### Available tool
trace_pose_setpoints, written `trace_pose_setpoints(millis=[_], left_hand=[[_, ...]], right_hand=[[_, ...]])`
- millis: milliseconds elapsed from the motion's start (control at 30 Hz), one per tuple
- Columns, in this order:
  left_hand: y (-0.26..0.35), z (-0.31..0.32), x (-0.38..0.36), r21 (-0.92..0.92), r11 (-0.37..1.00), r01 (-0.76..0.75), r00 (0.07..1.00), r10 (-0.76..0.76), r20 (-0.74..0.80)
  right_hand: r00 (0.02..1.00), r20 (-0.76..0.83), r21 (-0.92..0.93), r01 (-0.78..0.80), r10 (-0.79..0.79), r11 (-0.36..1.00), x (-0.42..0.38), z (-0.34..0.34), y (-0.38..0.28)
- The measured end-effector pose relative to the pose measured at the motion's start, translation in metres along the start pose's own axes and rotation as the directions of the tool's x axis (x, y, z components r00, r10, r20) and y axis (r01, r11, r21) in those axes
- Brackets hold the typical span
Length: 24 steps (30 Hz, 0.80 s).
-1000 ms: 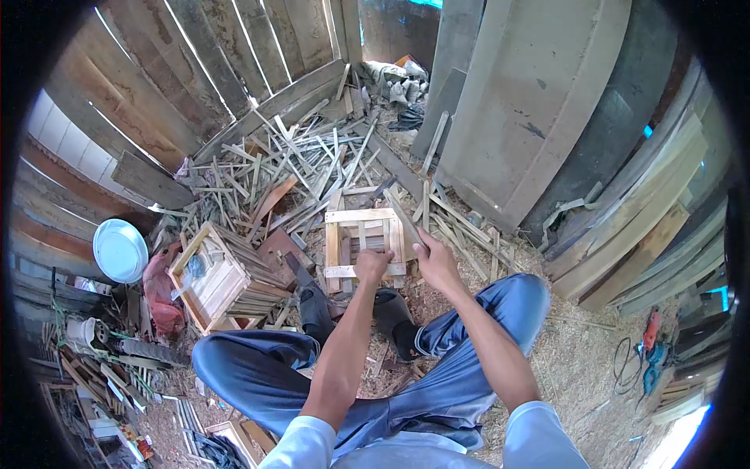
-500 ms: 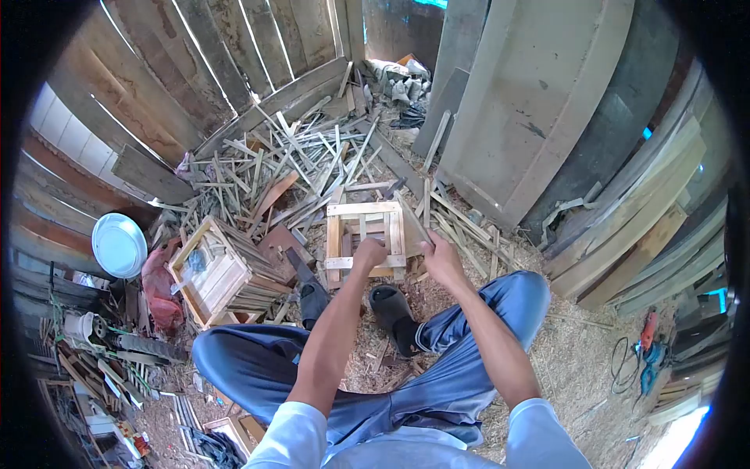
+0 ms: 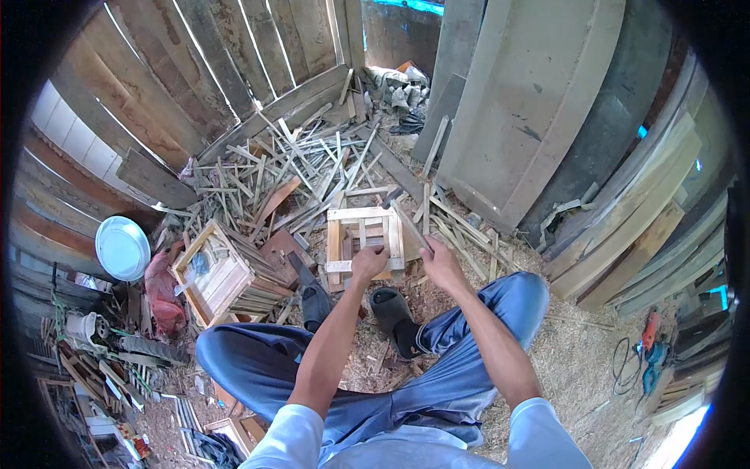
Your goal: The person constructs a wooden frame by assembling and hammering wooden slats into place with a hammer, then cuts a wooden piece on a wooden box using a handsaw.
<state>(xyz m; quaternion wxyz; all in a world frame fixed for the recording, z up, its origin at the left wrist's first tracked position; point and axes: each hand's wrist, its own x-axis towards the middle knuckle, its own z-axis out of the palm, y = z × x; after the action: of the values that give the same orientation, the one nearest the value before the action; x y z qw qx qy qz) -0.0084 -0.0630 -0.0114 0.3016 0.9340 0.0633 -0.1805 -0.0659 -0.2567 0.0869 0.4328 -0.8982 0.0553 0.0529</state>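
In front of my feet stands a small crate-like wooden frame, built of pale slats with gaps between them. My left hand rests at its near right part, close to the near slat, fingers closed; whatever they pinch is too small to see. On the right, my right hand is wrapped round the wooden handle of a hammer. The hammer's dark head is over the frame's far right corner, and its handle slants back toward me.
A stack of similar wooden frames stands left, beside a pale blue basin and a red sack. A handsaw lies near my left sandal. Loose sticks pile up behind. A corded power tool lies far right.
The hammer has shifted slightly to the left and toward me, and its handle, smeared before, is now sharper. My left hand has moved slightly nearer to me along the frame.
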Motion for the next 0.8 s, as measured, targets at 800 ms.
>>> trace_pose_setpoints(millis=[800], left_hand=[[0.017,-0.007,-0.015,0.014,0.999,0.035,0.999,-0.035,0.014]], right_hand=[[0.974,0.073,-0.090,-0.207,0.213,0.974,0.005,0.000,-0.009]])
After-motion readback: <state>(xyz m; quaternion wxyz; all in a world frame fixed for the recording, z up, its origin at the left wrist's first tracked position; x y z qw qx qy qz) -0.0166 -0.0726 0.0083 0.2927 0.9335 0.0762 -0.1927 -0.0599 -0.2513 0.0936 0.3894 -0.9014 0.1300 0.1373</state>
